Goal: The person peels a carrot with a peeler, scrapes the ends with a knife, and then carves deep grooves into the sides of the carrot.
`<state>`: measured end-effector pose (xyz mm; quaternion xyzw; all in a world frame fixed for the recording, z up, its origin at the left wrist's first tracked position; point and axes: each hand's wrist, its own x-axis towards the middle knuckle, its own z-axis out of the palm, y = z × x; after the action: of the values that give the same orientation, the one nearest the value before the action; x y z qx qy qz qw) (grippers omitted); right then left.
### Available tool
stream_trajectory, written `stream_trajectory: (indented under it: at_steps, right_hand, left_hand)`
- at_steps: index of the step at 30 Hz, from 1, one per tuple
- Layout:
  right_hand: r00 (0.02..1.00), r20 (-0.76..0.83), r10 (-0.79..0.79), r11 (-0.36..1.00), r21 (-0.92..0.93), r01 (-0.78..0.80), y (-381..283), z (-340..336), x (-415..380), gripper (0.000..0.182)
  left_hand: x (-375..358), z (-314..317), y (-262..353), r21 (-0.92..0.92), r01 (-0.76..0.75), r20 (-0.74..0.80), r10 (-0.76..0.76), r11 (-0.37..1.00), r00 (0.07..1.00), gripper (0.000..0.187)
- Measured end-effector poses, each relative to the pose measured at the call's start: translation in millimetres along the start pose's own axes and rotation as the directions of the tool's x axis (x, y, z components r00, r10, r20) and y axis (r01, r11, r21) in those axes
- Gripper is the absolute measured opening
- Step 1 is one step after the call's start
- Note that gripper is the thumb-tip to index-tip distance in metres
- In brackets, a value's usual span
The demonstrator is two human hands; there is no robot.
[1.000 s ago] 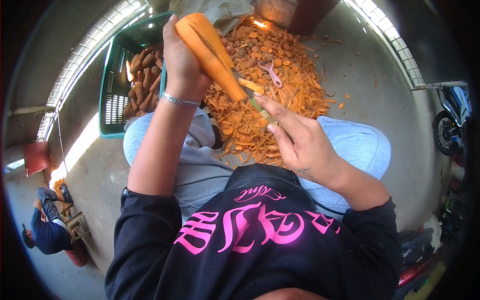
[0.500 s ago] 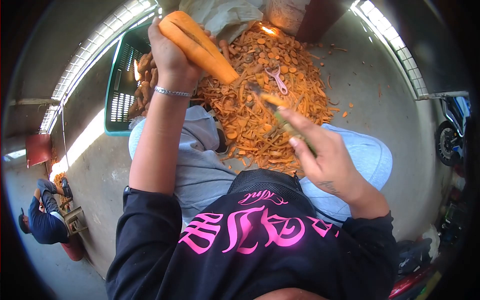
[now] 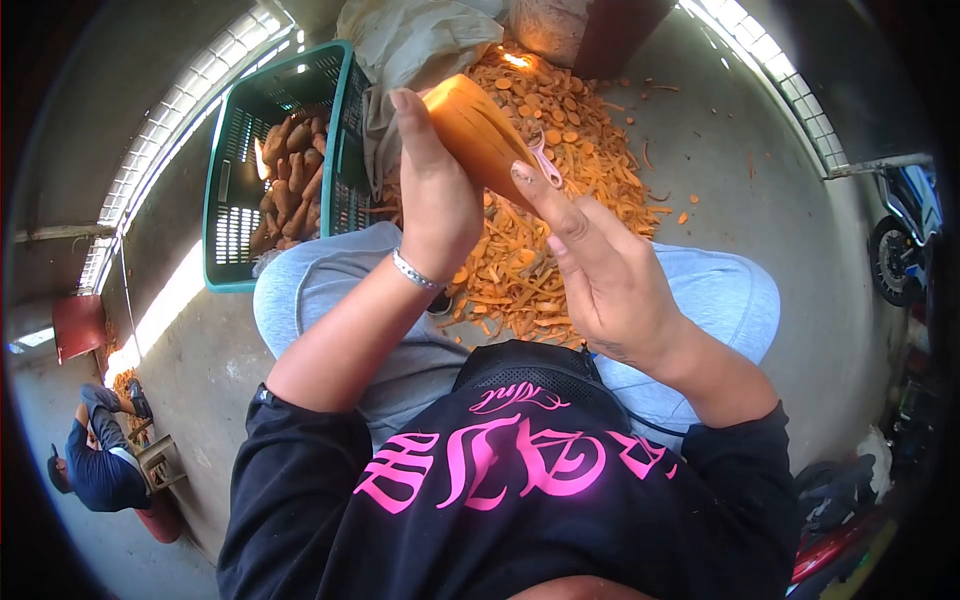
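Note:
My left hand [image 3: 437, 195] is wrapped round a big peeled carrot [image 3: 478, 132], held tilted above the peelings, its lower end towards my right hand. Long dark grooves run along its orange side. At that lower end is my right hand [image 3: 615, 280], index finger extended against or just in front of the carrot and the other fingers curled. What it holds is hidden behind the fingers and carrot. Below both hands spreads a pile of carrot peelings and cut ends [image 3: 530, 285]. A pink peeler [image 3: 546, 160] lies on the pile, partly covered by the carrot.
A green plastic crate [image 3: 352, 150] with unpeeled carrots [image 3: 292, 185] stands at the left. Whitish sacking [image 3: 410, 40] is behind the pile. Another person [image 3: 100, 465] sits at far left. A blue motorbike [image 3: 905, 240] is at the right edge.
My left hand has brought the carrot lower and closer to my right hand. The greenish-handled tool seen in my right hand is now hidden. The view has shifted, showing more of the crate.

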<state>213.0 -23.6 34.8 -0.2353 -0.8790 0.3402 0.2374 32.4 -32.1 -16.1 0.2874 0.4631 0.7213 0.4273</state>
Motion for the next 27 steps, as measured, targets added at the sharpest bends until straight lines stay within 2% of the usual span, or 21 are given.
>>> stream_trajectory:
  at_steps: [2, 4, 8, 11, 14, 17, 19, 25, 27]
  right_hand:
    - [0.994, -0.089, -0.058, 0.998, -0.011, 0.058, 5.9, 6.8, 0.5, 0.061]
    - [0.994, -0.076, -0.073, 0.997, -0.024, 0.072, 5.5, 6.4, -1.3, 0.062]
    - [0.991, -0.072, -0.112, 0.992, 0.048, 0.116, 8.5, 0.3, -1.9, 0.056]
    - [0.961, -0.163, -0.223, 0.97, 0.061, 0.235, 20.3, -0.6, -3.8, 0.065]
    - [0.936, -0.206, -0.285, 0.953, 0.043, 0.3, 25.8, -3.6, -6.2, 0.064]
    - [0.929, -0.21, -0.305, 0.945, 0.053, 0.322, 27.8, -3.8, -9.8, 0.063]
    - [0.928, -0.215, -0.304, 0.944, 0.061, 0.323, 28.6, -2.1, -12.4, 0.063]
    - [0.929, -0.226, -0.294, 0.952, 0.014, 0.304, 27.8, 0.9, -13.8, 0.063]
    - [0.929, -0.221, -0.296, 0.955, -0.03, 0.297, 27.6, 3.9, -14.1, 0.065]
  left_hand:
    - [-6.7, 6.9, 3.7, -0.044, 0.013, 0.039, -0.012, 0.999, 0.999, 0.083]
    - [-14.2, 14.1, 7.3, -0.085, 0.022, 0.064, -0.016, 0.996, 0.998, 0.084]
    - [-19.5, 14.2, 8.9, -0.049, -0.097, 0.115, 0.102, 0.994, 0.988, 0.067]
    - [-23.1, 15.1, 21.5, 0.012, -0.163, 0.186, 0.158, 0.987, 0.97, 0.055]
    - [-24.0, 14.2, 16.3, 0.01, -0.312, 0.226, 0.302, 0.95, 0.926, 0.056]
    - [-24.0, 13.2, 13.2, 0.057, -0.359, 0.205, 0.341, 0.932, 0.917, 0.062]
    - [-24.6, 12.4, 11.6, 0.095, -0.384, 0.194, 0.361, 0.919, 0.912, 0.068]
    - [-26.7, 16.7, 14.2, 0.015, -0.326, 0.167, 0.32, 0.945, 0.933, 0.07]
    - [-25.1, 13.9, 10.4, 0.068, -0.374, 0.163, 0.359, 0.925, 0.919, 0.069]
